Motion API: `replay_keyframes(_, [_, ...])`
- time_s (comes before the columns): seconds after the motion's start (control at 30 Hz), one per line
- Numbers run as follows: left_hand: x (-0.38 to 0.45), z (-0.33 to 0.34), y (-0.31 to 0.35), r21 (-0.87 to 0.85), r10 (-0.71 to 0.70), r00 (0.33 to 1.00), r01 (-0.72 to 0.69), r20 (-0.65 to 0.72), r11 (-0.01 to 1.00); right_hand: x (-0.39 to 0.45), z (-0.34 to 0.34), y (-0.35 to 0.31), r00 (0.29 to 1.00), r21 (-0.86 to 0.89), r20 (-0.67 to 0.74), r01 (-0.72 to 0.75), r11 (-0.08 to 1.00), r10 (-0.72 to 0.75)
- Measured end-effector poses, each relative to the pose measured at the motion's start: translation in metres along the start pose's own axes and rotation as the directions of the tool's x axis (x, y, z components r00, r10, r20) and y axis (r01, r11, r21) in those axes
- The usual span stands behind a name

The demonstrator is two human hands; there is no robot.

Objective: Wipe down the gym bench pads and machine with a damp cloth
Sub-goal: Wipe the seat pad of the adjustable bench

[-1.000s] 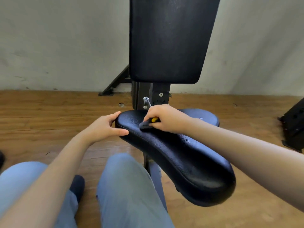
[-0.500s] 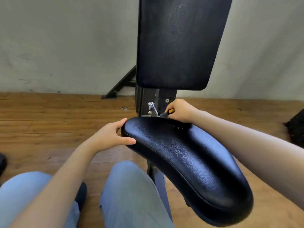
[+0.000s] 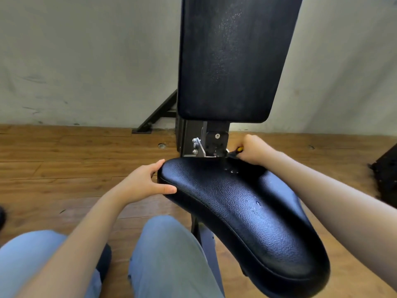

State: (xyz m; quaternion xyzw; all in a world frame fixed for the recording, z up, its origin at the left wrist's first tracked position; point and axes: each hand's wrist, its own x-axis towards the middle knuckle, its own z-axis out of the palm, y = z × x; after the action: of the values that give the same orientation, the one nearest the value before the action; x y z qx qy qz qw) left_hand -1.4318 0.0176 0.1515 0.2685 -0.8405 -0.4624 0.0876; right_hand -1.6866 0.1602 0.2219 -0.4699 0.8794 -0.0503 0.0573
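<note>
Left hand [image 3: 144, 183] gripping pebbled black seat pad [image 3: 242, 214] rim at 9 o'clock, right hand [image 3: 253, 150] fisted round yellow-black object [image 3: 236, 151] at 1 o'clock, smooth upright back pad [image 3: 232, 59] at 12.

Wooden plank floor [image 3: 64, 168], brown, running across the middle and lower frame up to a pale wall at the top. Standing on it at centre: a black gym bench [image 3: 199, 136] on a dark metal frame. Seat pad [image 3: 247, 211], black and pebbled, slanting from centre toward the lower right, a few water droplets on its surface. Back pad [image 3: 232, 61], black, upright in the upper centre, faintly speckled. Between the two pads, a metal bracket [image 3: 198, 147] with silver bolts. Angled black frame brace [image 3: 159, 115] meeting the floor left of centre, by the wall. Small round spot [image 3: 162, 145] in the planks just left of the frame. Dark equipment [image 3: 386, 168] on the floor at the right edge, cut off.
</note>
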Motion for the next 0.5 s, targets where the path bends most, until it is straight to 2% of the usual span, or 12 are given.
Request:
replay_keyframes(0.07, [-0.001,0.000,0.001,-0.003,0.000,1.000,0.000,0.004,1.000,0.008,-0.008,0.016,0.992,-0.054,0.021,-0.127,0.990,0.128])
replay_keyframes(0.1, [-0.001,0.000,0.001,-0.004,0.000,1.000,0.000,0.005,1.000,0.010,-0.013,0.015,0.989,-0.078,0.063,-0.126,0.989,0.131])
replay_keyframes(0.17, [0.000,0.000,0.002,-0.002,-0.002,1.000,0.002,0.005,1.000,0.015,-0.021,0.002,0.994,-0.022,0.086,-0.064,0.998,0.066])
replay_keyframes(0.27, [0.000,-0.001,0.002,0.001,-0.011,1.000,0.011,0.009,1.000,0.012,-0.018,-0.025,0.993,0.164,0.078,0.077,0.983,-0.091])
replay_keyframes(0.33, [0.000,-0.001,0.001,-0.001,-0.010,1.000,0.010,0.003,1.000,0.007,-0.008,-0.027,0.982,0.145,0.117,0.128,0.981,-0.146])
replay_keyframes(0.4, [0.000,-0.001,-0.001,-0.007,0.002,1.000,-0.002,0.000,1.000,0.003,-0.003,-0.007,0.992,0.128,0.102,0.060,0.990,-0.074])
replay_keyframes(0.5, [0.002,0.000,-0.005,-0.028,0.001,1.000,-0.001,-0.011,1.000,-0.002,-0.005,0.043,0.992,0.101,-0.004,-0.122,0.987,0.123])
